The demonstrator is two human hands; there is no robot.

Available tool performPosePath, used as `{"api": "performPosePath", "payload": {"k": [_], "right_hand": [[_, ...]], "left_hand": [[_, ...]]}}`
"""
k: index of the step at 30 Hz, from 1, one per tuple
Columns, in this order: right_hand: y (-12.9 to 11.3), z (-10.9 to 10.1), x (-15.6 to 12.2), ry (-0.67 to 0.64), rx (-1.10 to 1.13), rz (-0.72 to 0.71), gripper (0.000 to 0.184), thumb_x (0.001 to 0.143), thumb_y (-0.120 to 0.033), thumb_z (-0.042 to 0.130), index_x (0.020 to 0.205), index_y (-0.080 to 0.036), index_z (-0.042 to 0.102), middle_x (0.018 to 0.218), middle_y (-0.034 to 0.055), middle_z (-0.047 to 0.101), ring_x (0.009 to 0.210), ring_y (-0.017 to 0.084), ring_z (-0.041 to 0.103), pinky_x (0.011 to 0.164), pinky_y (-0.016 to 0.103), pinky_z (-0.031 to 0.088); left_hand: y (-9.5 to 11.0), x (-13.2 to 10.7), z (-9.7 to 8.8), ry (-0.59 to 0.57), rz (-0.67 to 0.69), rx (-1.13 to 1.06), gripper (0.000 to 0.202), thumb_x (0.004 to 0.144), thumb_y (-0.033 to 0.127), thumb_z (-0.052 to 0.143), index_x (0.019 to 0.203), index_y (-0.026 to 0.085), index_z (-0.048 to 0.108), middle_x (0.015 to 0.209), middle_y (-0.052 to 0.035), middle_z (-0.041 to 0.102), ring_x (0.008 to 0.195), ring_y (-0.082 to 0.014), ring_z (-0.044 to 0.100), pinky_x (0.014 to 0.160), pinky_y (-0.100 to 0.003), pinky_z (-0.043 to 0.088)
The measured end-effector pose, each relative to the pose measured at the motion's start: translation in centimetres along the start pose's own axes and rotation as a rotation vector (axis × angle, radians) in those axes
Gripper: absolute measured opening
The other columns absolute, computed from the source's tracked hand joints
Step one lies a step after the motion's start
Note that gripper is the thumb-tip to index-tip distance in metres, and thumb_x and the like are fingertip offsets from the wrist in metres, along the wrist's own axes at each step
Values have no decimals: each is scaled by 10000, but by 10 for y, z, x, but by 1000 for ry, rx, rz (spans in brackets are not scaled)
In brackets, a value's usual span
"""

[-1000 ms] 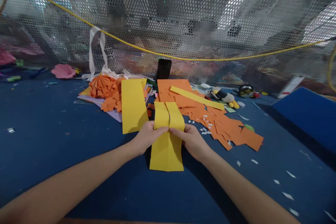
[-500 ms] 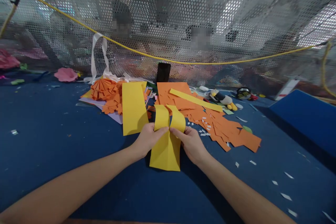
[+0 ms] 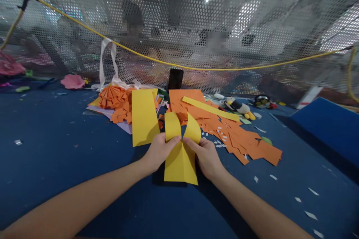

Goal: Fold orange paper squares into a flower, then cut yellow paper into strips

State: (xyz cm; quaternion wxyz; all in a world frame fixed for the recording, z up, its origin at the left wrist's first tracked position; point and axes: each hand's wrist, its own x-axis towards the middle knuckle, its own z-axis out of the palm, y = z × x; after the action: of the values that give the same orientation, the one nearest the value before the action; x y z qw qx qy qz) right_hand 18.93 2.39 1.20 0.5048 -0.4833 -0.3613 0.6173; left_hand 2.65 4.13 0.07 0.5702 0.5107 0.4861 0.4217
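A sheet of yellow paper (image 3: 180, 168) is held up between my two hands, split from its top edge down to about my thumbs. A crease runs down the lower, unsplit part. My left hand (image 3: 159, 151) pinches the left half beside the split, thumb on the near face. On the other side, my right hand (image 3: 209, 157) pinches the right half, which curls outward. Both thumb tips sit close together at the bottom of the split. Another yellow sheet (image 3: 143, 119) lies just left of my left hand.
Orange paper pieces (image 3: 238, 138) spread to the right, under a yellow strip (image 3: 210, 108). Folded orange paper flowers (image 3: 112, 97) lie left. At the back stand a black phone (image 3: 175, 78) and a perforated metal screen (image 3: 179, 18). A penguin toy (image 3: 238, 107) and a blue panel (image 3: 328, 123) are right.
The split between the yellow halves has widened and reaches slightly lower. The right half curls further out, and the lower part of the sheet has swung a little to the right.
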Motion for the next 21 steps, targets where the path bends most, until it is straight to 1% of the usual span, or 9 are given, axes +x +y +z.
{"api": "performPosePath", "payload": {"k": [4, 9, 11, 14, 17, 21], "right_hand": [[-5, -4, 2, -81, -57, 35, 348, 632, -453, 905, 824, -180, 806, 903, 103, 808, 807, 297, 753, 816, 419, 566], [-7, -6, 2, -78, -60, 46, 358, 628, -446, 908, 853, -185, 814, 904, 103, 809, 809, 295, 758, 826, 422, 568], [-7, -4, 1, -79, -63, 40, 346, 626, -437, 910, 846, -187, 815, 910, 101, 809, 831, 302, 758, 850, 433, 564], [-6, -2, 1, -48, -35, 17, 323, 636, -441, 902, 832, -198, 814, 910, 88, 809, 860, 310, 757, 871, 439, 561], [-6, -2, 2, -47, -14, 1, 311, 653, -441, 893, 847, -210, 815, 936, 75, 808, 891, 301, 752, 887, 422, 559], [-8, -5, 3, -150, -59, 16, 334, 663, -412, 893, 901, -191, 816, 983, 92, 805, 916, 280, 748, 920, 407, 543]], "left_hand": [[-2, -1, -1, 13, 22, 11, 432, 807, 582, 676, 866, 154, 671, 768, -54, 701, 726, -226, 668, 576, -279, 492], [-6, -1, -1, 44, 58, 77, 436, 813, 596, 666, 780, 162, 628, 652, -20, 614, 641, -191, 613, 522, -257, 434], [-6, -1, -1, 54, 65, 80, 432, 824, 596, 653, 764, 170, 612, 640, -11, 596, 632, -184, 599, 520, -254, 427], [-5, -1, -2, 69, 80, 80, 442, 837, 611, 629, 743, 181, 582, 634, -1, 581, 614, -175, 580, 521, -255, 424], [-3, -1, -3, 94, 98, 87, 453, 855, 626, 592, 737, 190, 556, 642, 2, 579, 616, -175, 572, 528, -261, 425], [-1, 0, -3, 128, 126, 129, 446, 879, 618, 559, 745, 193, 539, 656, 2, 573, 640, -177, 565, 544, -265, 415]]}}
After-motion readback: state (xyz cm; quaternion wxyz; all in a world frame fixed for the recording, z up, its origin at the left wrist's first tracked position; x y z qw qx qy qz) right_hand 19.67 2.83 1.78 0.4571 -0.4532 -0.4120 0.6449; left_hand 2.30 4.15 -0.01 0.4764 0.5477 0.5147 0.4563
